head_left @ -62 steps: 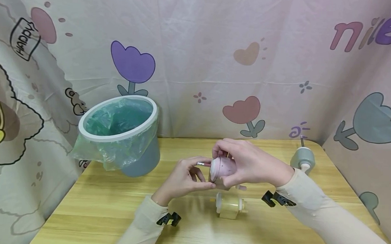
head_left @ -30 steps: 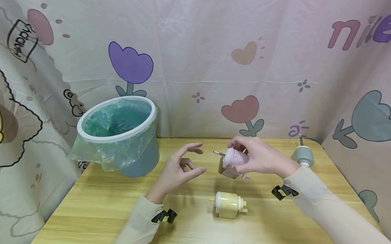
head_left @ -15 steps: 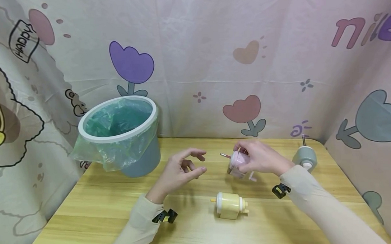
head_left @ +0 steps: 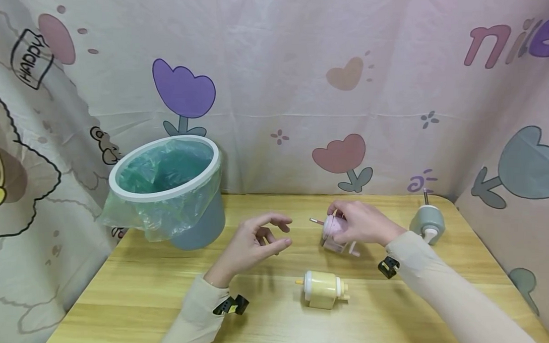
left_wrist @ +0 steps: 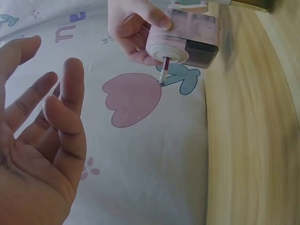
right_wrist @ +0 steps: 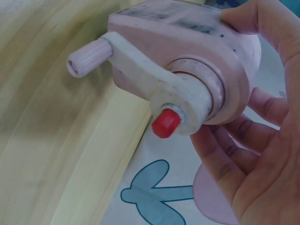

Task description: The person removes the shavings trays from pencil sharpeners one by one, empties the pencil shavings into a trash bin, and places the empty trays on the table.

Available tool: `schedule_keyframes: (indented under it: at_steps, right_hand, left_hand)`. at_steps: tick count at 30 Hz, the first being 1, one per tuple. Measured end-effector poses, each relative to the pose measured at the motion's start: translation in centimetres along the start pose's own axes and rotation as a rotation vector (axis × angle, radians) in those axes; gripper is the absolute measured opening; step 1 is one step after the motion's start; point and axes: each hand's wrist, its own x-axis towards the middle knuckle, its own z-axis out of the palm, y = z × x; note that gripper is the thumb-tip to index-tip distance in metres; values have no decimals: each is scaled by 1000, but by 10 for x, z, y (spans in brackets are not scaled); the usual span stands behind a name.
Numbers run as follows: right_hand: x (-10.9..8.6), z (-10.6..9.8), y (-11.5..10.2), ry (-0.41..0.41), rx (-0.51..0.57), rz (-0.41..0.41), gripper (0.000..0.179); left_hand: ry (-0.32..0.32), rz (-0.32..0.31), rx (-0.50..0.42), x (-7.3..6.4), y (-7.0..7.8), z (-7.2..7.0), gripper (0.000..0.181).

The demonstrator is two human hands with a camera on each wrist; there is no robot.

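My right hand (head_left: pixel 364 223) grips a pink crank pencil sharpener (head_left: pixel 333 227) on the right half of the table, thumb on the near side and fingers round the far side. A pencil (head_left: pixel 316 221) sticks out of its white front, facing left; the left wrist view shows the pencil's silver end (left_wrist: pixel 163 78). In the right wrist view the pale crank handle (right_wrist: pixel 90 57) points away from the palm, with a red tip (right_wrist: pixel 166 123) at its hub. My left hand (head_left: pixel 252 245) hovers to the left of the sharpener, fingers loosely bent, holding nothing.
A yellow sharpener (head_left: pixel 322 290) with an orange pencil tip lies nearer the front. At the back right stands a grey sharpener (head_left: pixel 428 220) with a dark pencil in it. The bin (head_left: pixel 199 229), lined with a green bag, occupies the back left, before a patterned curtain (head_left: pixel 262 81).
The left hand has drawn away from the pink sharpener and its pencil. The right hand has carried the sharpener right and lowered it to the table; in the last half second little moves.
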Motion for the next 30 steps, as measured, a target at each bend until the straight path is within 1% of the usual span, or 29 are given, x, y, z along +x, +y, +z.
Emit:
schedule_keyframes:
  at_steps: [7, 18, 25, 30]
  right_hand:
    - [3, 3, 2, -20, 3, 32, 57]
    - [5, 10, 7, -18, -5, 31, 55]
    - [4, 14, 8, -19, 55, 35, 57]
    - [-2, 15, 7, -12, 97, 19, 63]
  left_hand:
    - [-4, -8, 15, 0, 0, -1, 35]
    - [-9, -23, 29, 0, -1, 0, 34]
    - [-19, -32, 25, 0, 0, -1, 32]
    - [-28, -37, 22, 0, 0, 0, 31]
